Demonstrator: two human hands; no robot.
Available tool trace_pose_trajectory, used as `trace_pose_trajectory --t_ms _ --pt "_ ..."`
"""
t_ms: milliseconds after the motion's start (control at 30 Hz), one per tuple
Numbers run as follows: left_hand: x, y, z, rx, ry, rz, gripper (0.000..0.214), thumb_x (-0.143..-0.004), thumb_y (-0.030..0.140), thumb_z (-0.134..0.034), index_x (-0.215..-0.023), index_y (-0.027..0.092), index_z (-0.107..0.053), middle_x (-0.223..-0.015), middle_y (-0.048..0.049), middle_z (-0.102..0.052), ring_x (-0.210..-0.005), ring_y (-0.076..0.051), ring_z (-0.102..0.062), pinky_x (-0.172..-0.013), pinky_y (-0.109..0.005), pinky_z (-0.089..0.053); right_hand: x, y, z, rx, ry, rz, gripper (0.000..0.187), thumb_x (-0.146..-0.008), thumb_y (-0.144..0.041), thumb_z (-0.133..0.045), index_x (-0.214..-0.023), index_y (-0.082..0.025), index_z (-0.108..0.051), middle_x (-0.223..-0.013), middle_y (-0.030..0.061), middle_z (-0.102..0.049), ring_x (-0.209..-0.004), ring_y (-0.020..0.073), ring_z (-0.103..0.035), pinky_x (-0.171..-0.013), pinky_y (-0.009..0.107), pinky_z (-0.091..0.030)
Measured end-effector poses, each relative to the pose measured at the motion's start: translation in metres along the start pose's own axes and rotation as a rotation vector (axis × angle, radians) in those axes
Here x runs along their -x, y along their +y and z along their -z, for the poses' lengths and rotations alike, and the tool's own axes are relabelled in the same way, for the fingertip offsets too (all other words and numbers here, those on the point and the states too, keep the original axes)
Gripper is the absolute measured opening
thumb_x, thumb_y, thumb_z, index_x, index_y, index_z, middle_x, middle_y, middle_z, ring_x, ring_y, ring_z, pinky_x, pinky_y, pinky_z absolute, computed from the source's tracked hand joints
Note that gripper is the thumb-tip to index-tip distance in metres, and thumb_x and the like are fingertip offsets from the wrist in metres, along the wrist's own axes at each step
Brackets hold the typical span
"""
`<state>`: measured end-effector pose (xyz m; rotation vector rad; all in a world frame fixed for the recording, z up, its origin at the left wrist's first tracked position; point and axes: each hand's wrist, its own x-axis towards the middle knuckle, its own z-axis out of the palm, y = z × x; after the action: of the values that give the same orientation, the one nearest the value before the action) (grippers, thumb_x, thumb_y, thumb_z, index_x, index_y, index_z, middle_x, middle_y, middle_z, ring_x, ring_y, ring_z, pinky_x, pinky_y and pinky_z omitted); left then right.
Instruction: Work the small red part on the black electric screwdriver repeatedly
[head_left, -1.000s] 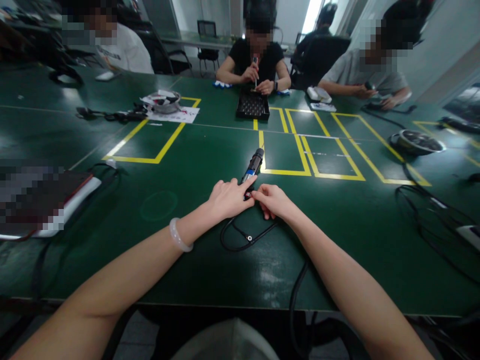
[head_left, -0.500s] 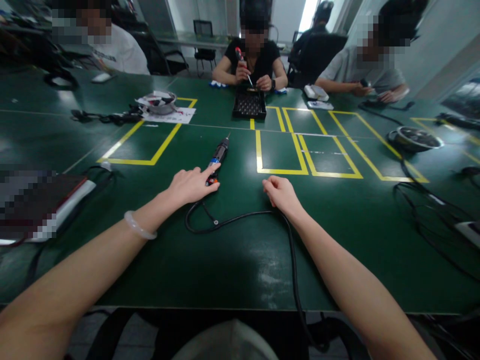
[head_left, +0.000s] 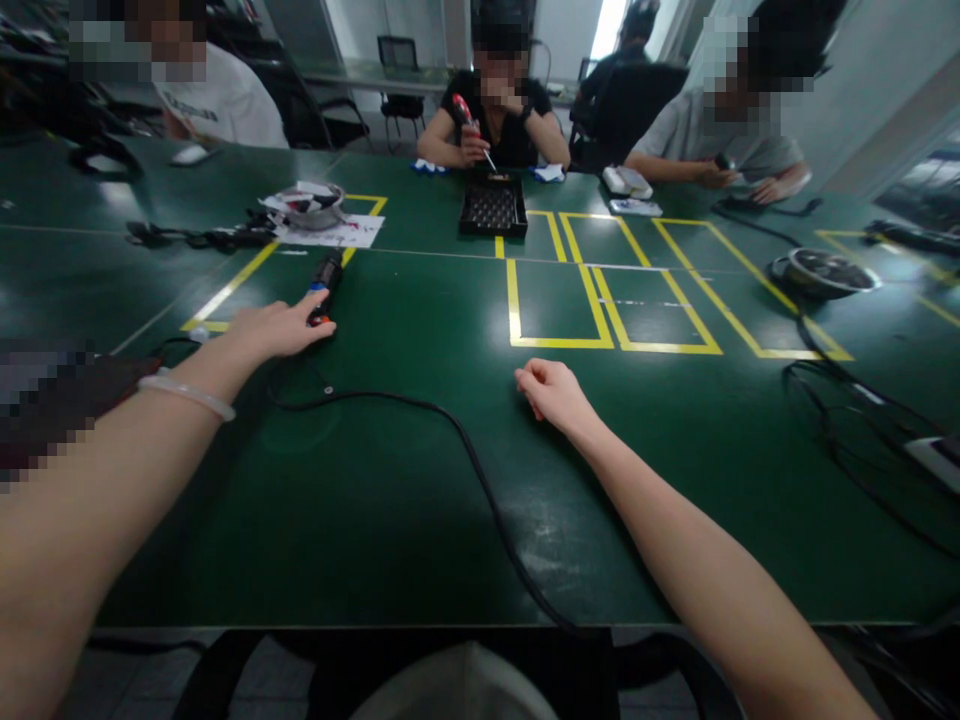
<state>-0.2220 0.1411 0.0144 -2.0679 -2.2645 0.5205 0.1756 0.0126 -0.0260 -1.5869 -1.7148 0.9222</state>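
My left hand, on the left of the green table, grips an electric screwdriver. The tool is black with a blue band and an orange part at its rear; its tip points away from me, and the palm hides some of the body. From its back end a black cable runs across the tabletop and over the near edge. Near the middle my right hand rests with curled fingers, a loose fist showing nothing in it. It lies apart from the cable.
Yellow tape rectangles mark the green table. A metal bowl stands on paper beyond my left hand. Across from me, a person holds a red-handled screwdriver by a black tray. A round metal dish and cables lie right.
My left hand has carried the electric screwdriver to the left and slightly away, pulling the cable along. My right hand has stayed almost in place. The person opposite has raised one hand to the face.
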Motion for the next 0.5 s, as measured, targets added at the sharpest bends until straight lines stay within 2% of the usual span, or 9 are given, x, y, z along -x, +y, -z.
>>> trace_pose_trajectory --t_ms 133,300,500 --pt "-0.016 -0.02 -0.001 0.001 0.003 0.042 0.076 -0.094 0.063 -0.032 -0.158 0.028 -0.013 -0.133 -0.0125 -0.054 -0.1 -0.027 -0.052 -0.092 -0.044 -0.035 0.001 -0.002 0.001 0.023 -0.016 -0.006 0.029 -0.09 -0.037 -0.046 -0.068 -0.02 -0.05 -0.047 -0.005 -0.048 -0.038 0.0102 -0.048 -0.045 0.022 -0.034" --pt "-0.026 -0.028 -0.005 -0.078 -0.021 0.078 0.075 -0.093 0.062 -0.034 -0.158 0.034 -0.007 -0.136 -0.0131 -0.053 -0.103 -0.028 -0.051 -0.091 -0.045 -0.035 0.001 -0.003 0.001 0.046 -0.028 0.003 0.029 -0.091 -0.038 -0.046 -0.068 -0.02 -0.051 -0.048 -0.0048 -0.048 -0.039 0.0102 -0.049 -0.047 0.022 -0.033" --pt "-0.016 -0.02 -0.004 0.049 0.007 0.114 0.07 -0.095 0.063 -0.017 -0.158 0.033 -0.009 -0.13 -0.0074 -0.055 -0.104 -0.027 -0.049 -0.093 -0.044 -0.032 0.003 -0.006 0.001 0.081 -0.03 -0.018 0.029 -0.09 -0.037 -0.046 -0.068 -0.02 -0.052 -0.049 -0.004 -0.049 -0.041 0.0102 -0.048 -0.048 0.022 -0.031"
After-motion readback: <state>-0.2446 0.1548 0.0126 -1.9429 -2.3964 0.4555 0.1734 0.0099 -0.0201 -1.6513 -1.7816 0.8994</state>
